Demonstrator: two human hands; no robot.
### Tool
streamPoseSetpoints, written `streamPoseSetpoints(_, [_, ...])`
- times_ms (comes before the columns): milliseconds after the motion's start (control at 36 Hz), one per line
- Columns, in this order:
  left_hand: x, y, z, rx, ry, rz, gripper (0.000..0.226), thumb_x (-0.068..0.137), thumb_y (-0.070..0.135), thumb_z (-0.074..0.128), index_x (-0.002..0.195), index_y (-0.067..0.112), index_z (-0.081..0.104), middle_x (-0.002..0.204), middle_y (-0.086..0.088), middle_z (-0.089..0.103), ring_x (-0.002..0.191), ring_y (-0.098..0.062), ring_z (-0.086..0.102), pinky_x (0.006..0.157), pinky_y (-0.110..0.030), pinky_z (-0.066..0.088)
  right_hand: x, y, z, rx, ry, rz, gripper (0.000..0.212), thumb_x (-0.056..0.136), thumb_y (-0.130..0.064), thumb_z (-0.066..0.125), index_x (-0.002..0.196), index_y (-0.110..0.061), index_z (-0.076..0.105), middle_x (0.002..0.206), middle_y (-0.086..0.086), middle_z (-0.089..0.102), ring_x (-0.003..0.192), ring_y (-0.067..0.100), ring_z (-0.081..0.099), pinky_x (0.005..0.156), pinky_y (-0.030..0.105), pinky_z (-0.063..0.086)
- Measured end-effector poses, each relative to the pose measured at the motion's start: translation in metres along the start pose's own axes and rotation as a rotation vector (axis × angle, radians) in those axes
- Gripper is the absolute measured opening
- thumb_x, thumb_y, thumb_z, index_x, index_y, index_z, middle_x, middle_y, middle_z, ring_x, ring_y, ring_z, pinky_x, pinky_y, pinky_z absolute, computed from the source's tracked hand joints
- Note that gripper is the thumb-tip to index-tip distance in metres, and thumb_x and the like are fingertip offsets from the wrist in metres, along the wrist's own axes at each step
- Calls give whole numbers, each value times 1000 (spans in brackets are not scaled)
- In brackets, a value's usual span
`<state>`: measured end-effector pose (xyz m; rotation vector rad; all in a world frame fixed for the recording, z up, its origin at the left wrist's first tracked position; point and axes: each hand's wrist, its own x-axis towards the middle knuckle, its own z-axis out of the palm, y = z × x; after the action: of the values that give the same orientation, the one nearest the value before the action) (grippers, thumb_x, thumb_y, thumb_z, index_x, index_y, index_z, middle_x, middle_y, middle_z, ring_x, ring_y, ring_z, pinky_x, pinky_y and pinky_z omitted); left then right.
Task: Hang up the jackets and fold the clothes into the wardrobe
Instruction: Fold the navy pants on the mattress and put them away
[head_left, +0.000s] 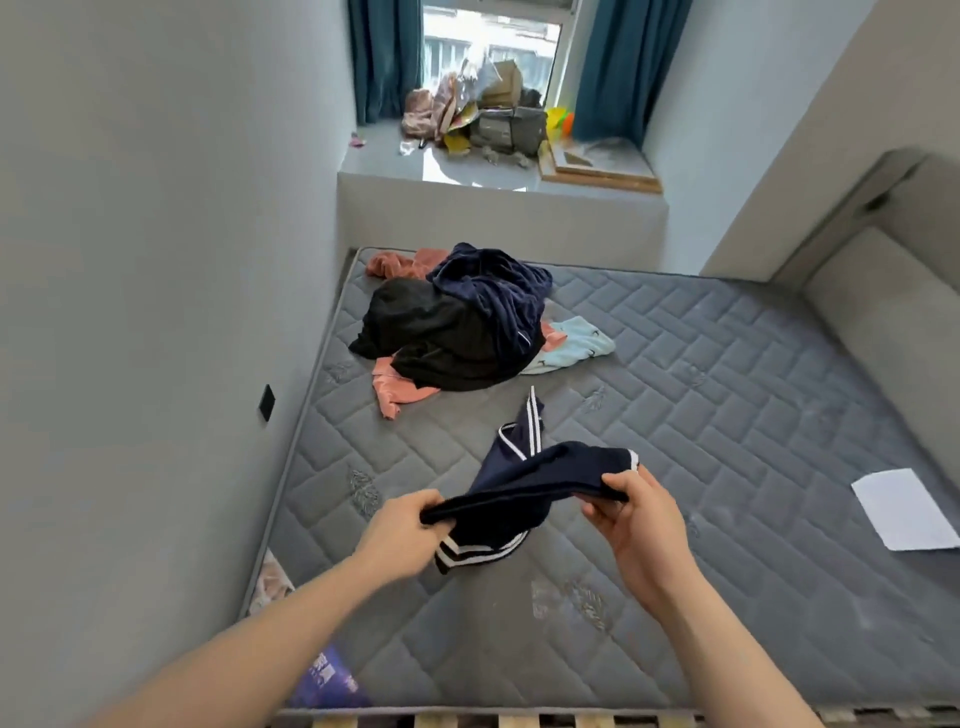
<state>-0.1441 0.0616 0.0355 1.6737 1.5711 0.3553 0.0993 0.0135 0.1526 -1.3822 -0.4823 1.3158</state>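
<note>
Two hands grip one navy garment (524, 488) above the mattress (727, 415) near its front-left corner: my left hand (402, 535) clenches one end, my right hand (634, 519) pinches the other.

Bare grey mattress (701, 395) open right of centre and in the foreground. Clothes pile (457, 322) blocks the far-left corner by the wall (156, 260). White paper sheet (904, 509) lies at the right edge.

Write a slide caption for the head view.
Both hands, left and right, stretch a navy white-striped garment above a grey quilted mattress; a clothes pile waits behind.
</note>
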Motion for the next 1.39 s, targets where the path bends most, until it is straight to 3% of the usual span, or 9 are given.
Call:
streamPoseSetpoints(417, [21, 163, -146, 171, 28, 430, 38, 92, 57, 62, 89, 20, 72, 66, -4, 65, 49, -2, 49, 59, -28, 42, 5, -97, -29, -108, 227, -121, 18, 95, -20, 55, 88, -9, 68, 57, 2, 65, 65, 19, 63, 62, 29, 48])
streamPoseSetpoints(528, [11, 212, -185, 147, 50, 452, 43, 91, 63, 59, 110, 27, 73, 103, 1, 75, 88, -13, 67, 86, -32, 51, 5, -140, -21, -198, 254, -285, 19, 93, -23, 55, 84, -10, 66, 77, 4, 65, 71, 20, 61, 66, 33, 49])
streamPoseSetpoints(750, [-16, 224, -212, 36, -21, 522, 15, 95, 40, 67, 88, 29, 72, 79, 16, 72, 74, 3, 65, 77, -25, 46, -19, -163, -23, -324, 226, -574, 25, 94, -19, 53, 77, -2, 57, 68, 12, 50, 53, 17, 44, 53, 33, 35])
streamPoseSetpoints(861, [-19, 215, -219, 28, -133, 428, 53, 83, 66, 68, 102, 17, 73, 97, 3, 76, 97, -18, 72, 100, -39, 53, -12, -156, -26, -382, 192, -580, 39, 90, -34, 60, 65, -14, 38, 58, 4, 29, 49, 16, 27, 55, 34, 22])
streamPoseSetpoints(944, [-15, 210, -220, 76, -320, 317, 35, 93, 49, 65, 107, 17, 68, 66, 17, 69, 62, 1, 67, 90, -21, 35, -4, -153, -29, -519, 150, -486, 54, 83, -61, 65, 71, -17, 36, 65, 5, 29, 57, 19, 29, 59, 34, 26])
streamPoseSetpoints(972, [-13, 209, -219, 137, -345, 301, 28, 97, 43, 63, 104, 16, 67, 56, 18, 61, 48, 2, 57, 48, -12, 30, -2, -154, -30, -598, 115, -445, 60, 81, -68, 64, 70, -18, 31, 65, 4, 28, 57, 19, 29, 58, 33, 26])
streamPoseSetpoints(1000, [-12, 208, -218, 192, -361, 279, 28, 98, 41, 62, 101, 14, 67, 55, 16, 57, 43, 0, 50, 47, -10, 42, -1, -153, -31, -688, 68, -403, 65, 80, -73, 62, 70, -19, 27, 64, 4, 27, 55, 19, 27, 55, 31, 25])
streamPoseSetpoints(1222, [30, 223, -224, 82, -362, 69, 28, 103, 38, 55, 128, 26, 58, 78, 6, 58, 55, -5, 47, 55, -20, 43, 30, -184, -45, -965, -102, -115, 58, 77, -65, 74, 100, -14, 59, 69, -2, 43, 50, 13, 28, 46, 23, 19])
streamPoseSetpoints(1389, [65, 285, -241, -230, -236, 27, 57, 108, 30, 46, 157, 10, 26, 156, -12, 35, 102, -22, 69, 87, -33, 59, 63, -250, -19, -849, 74, -328, 33, 91, -39, 72, 88, -16, 48, 77, 2, 54, 61, 18, 53, 51, 25, 46])
